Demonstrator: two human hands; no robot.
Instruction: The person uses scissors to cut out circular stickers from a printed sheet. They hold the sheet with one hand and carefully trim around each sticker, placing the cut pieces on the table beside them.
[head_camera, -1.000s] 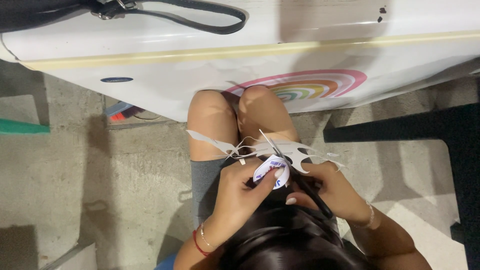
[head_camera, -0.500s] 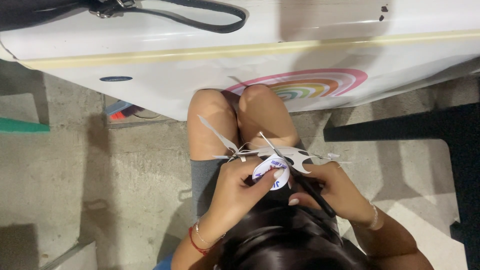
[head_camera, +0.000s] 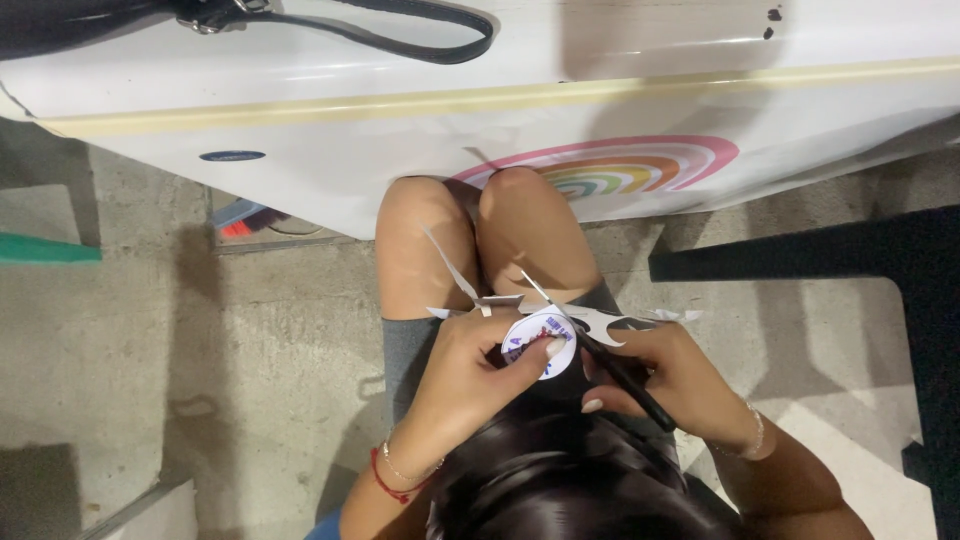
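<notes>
Left hand (head_camera: 470, 370) is closed on a round paper sticker (head_camera: 538, 342), white with purple print; thumb lies across its face, fingers sit behind. The sticker sits over the lap, just near of the knees (head_camera: 480, 235). Right hand (head_camera: 670, 380) is closed around the dark handles of a pair of scissors (head_camera: 600, 345); the thin blades point far-left and meet the sticker's far edge. Jagged white paper scraps (head_camera: 610, 322) hang off the sticker to the right, and a narrow strip (head_camera: 450, 268) curls up to the far left across the thigh.

Edges: a white table (head_camera: 300, 150) with a pale yellow band along its edge spans the far side; its front panel carries a rainbow picture (head_camera: 620, 170) directly beyond the knees. The hands are well apart from that panel. Bare concrete floor (head_camera: 200, 380) lies open to the left.

Around: a black bag strap (head_camera: 400, 30) rests on the tabletop, far left. A dark chair (head_camera: 850, 260) stands close on the right, bounding the right elbow's side. A green bar (head_camera: 45, 248) shows at the left border. Dark hair (head_camera: 560, 470) fills the near edge below the hands, hiding the wrists in part.
</notes>
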